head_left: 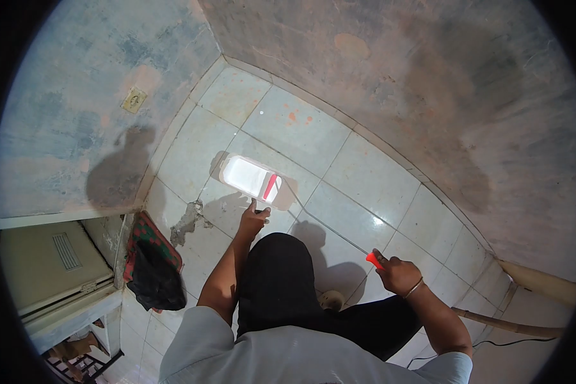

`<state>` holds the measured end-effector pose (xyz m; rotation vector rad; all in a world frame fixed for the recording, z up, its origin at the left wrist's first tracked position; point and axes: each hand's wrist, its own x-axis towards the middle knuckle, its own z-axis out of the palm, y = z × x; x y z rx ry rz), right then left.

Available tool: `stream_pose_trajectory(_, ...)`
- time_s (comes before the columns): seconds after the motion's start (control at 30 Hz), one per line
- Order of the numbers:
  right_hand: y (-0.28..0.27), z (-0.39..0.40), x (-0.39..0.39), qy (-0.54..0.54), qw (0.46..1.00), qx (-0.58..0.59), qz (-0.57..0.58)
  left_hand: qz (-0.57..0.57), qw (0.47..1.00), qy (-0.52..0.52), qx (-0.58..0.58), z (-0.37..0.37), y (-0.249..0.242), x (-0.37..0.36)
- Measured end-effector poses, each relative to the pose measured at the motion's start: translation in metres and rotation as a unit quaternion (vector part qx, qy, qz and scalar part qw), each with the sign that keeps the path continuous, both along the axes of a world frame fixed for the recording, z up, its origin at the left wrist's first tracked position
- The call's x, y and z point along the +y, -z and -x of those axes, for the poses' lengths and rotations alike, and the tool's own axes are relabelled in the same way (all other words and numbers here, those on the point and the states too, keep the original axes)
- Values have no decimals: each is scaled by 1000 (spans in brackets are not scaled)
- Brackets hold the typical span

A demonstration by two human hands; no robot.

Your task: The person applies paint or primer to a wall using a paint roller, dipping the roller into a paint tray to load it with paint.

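Note:
A paint tray (232, 168) with white paint in it rests on the tiled floor in front of me. Across its near right end lies a paint roller (270, 187) with a pinkish-red sleeve. The roller's long, bent wire frame (336, 232) runs back to a red handle (374, 260). My right hand (400, 275) is closed round that handle, well to the right of the tray. At the tray's near edge, my left hand (254, 219) grips the rim with thumb and fingers, close to the roller.
Patchy walls (429, 83) meet in a corner beyond the tray. Left of me, a black cloth (155, 275) lies over a red-green mat (148, 230) beside a pale cabinet (57, 256). A pole (505, 320) and a dark cable (518, 342) lie at right. Orange spots (293, 117) mark the floor.

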<state>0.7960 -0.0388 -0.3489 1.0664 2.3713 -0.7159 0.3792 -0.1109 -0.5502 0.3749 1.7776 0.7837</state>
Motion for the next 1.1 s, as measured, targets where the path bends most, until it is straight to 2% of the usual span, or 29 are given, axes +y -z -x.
stream_pose_trajectory(0.23, -29, -22, 0, -11, 999, -23, -26, -16, 1000, -25, -10, -2, 1, 0)
stream_pose_trajectory(0.37, -66, -18, 6, -10, 998, -56, -23, -5, 1000, -21, -5, -3, -5, 2)
stream_pose_trajectory(0.43, -89, -11, 12, -18, 993, -116, -23, -10, 1000, -19, -5, -2, -4, 1)
stream_pose_trajectory(0.6, -130, 5, 27, -39, 989, -137, -23, 12, 1000, 3, 1, -1, -7, 4)
stream_pose_trajectory(0.77, -144, 10, 25, -57, 986, -153, -38, 9, 1000, -3, -7, 0, -10, 3)
stream_pose_trajectory(0.83, -146, 10, 22, -62, 983, -165, -49, -1, 999, -43, -23, -1, -7, 3)
stream_pose_trajectory(1.1, -145, 1, 11, -40, 986, -158, -41, -1, 999, -33, -13, 1, -2, -1)
